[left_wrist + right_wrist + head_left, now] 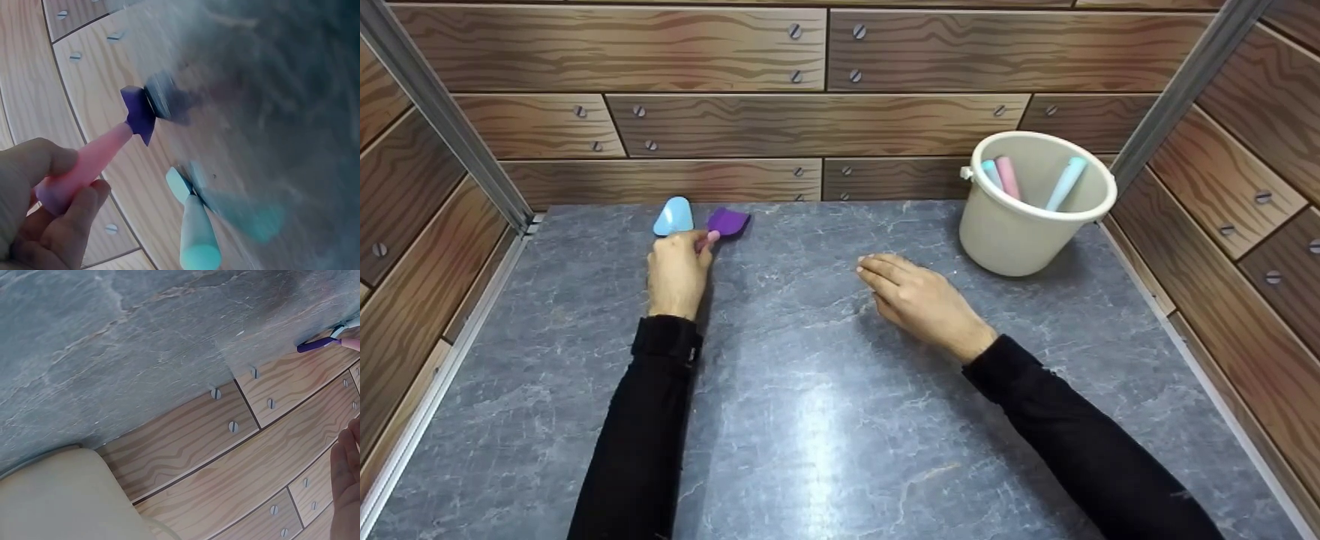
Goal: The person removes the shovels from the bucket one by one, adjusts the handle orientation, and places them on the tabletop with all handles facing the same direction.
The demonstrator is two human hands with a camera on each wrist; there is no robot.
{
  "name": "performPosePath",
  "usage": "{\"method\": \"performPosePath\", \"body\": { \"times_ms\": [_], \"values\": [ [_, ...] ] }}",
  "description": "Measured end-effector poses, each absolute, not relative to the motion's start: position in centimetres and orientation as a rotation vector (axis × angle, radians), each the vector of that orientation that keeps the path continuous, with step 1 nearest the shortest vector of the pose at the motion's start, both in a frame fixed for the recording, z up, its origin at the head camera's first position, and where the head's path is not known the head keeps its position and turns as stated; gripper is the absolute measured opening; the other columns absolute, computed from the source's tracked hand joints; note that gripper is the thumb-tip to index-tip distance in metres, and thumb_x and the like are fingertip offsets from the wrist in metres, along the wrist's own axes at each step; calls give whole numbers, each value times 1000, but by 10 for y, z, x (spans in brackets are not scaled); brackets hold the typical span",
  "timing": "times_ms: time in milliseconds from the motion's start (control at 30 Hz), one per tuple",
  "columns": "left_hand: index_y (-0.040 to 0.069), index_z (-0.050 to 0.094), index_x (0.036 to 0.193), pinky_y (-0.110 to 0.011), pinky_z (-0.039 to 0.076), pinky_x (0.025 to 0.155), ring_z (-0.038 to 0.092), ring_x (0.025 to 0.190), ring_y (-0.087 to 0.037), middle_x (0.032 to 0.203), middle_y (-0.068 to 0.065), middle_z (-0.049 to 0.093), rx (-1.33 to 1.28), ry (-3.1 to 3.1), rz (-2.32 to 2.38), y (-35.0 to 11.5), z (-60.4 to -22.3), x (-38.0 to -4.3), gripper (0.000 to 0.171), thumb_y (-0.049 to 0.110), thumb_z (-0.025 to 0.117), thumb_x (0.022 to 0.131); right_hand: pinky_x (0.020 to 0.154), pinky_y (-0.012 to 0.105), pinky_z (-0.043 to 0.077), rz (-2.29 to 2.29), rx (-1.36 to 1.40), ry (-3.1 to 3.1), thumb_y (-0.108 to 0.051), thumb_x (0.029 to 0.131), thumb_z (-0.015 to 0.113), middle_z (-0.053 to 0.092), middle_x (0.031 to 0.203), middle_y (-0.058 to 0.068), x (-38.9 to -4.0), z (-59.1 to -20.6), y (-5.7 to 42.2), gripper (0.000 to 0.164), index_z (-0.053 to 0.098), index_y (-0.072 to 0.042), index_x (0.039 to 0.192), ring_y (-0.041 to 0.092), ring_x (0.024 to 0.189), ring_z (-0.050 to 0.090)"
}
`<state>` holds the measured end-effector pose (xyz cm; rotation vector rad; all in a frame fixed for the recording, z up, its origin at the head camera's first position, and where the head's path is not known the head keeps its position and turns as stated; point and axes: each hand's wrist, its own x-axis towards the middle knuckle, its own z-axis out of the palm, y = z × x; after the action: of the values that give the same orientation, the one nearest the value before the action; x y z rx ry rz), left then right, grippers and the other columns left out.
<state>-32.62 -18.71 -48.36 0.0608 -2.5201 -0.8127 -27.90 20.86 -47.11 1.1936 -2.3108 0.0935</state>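
At the far left of the table, my left hand grips the pink handle of a toy shovel with a purple blade. The left wrist view shows the thumb and fingers around that pink handle, with the purple blade's edge at the tabletop. Just beside it lies a second toy shovel, light blue with a teal handle, partly hidden by the hand in the head view. My right hand is held over the table's middle right, fingers straight and together, with nothing in it.
A cream bucket stands at the back right, with two light blue handles and a pink handle showing inside. Wood-patterned walls enclose the grey marbled table at the back and both sides.
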Motion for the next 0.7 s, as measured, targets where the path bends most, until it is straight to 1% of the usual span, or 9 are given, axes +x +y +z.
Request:
{"method": "performPosePath", "body": {
  "times_ms": [100,167,233,367,467,567,700],
  "values": [
    [6,91,125,-75,67,96,83,111,-62,121,-24,89,93,-2549,-764,-188,-484,-326,34,33,72,119,125,48,64,96,1191,-2312,-10,110,77,79,154,17,-279,-472,209,42,77,0,151,35,145,77],
    [6,91,122,-77,67,95,82,110,-64,122,-27,88,109,-2569,-734,-188,-484,-326,34,32,70,120,124,49,65,97,1188,-2312,-10,110,77,79,154,18,-280,-473,209,42,76,0,151,35,144,77],
    [5,91,119,-77,68,94,82,109,-65,122,-29,87,122,-2597,-715,-188,-484,-325,31,28,70,120,124,49,64,96,1186,-2315,-10,110,77,79,154,18,-280,-473,210,42,76,0,151,35,144,77],
    [1,90,119,-73,68,100,82,115,-62,123,-32,85,118,-2691,-677,-186,-482,-323,19,13,75,115,125,49,64,94,1188,-2329,-10,111,76,78,155,18,-279,-472,210,42,76,1,152,35,145,76],
    [-3,87,122,-71,67,105,81,119,-60,125,-34,84,85,-2759,-655,-186,-481,-321,18,4,78,109,126,49,63,92,1192,-2338,-10,111,76,78,155,18,-279,-472,210,42,76,1,152,35,146,76],
    [-7,85,122,-71,68,105,82,118,-60,125,-37,83,28,-2805,-664,-187,-481,-319,18,0,78,107,126,49,64,92,1193,-2341,-11,110,77,78,155,18,-280,-472,210,42,76,1,151,35,146,76],
    [-11,81,111,-71,69,102,82,114,-60,119,-38,83,-73,-2852,-656,-190,-482,-318,10,-4,79,104,127,49,63,93,1193,-2359,-11,111,76,78,156,18,-279,-471,209,43,75,1,152,35,147,75]
  ]
}}
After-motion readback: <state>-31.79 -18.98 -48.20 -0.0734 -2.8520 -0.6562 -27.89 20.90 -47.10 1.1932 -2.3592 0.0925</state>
